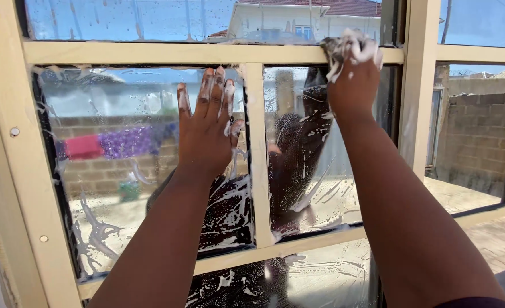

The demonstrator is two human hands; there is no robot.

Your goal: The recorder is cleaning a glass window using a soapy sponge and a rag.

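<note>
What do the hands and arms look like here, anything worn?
Both forearms are bare; no gloves, watch or rings show. Left hand has white soap suds streaked on its fingers. Right hand carries thicker white foam over its knuckles. A sliver of dark sleeve shows at the bottom edge on the right arm.

This is a home, seen from just inside a cream-painted, multi-pane window frame [252, 148] with soapy glass. Beyond the frame lies a paved yard bounded by a grey block wall [475, 131]. Past the frame's left pane, colourful laundry [112, 144] hangs. Above its top rail shows a white house with a red roof [303, 20].
</note>
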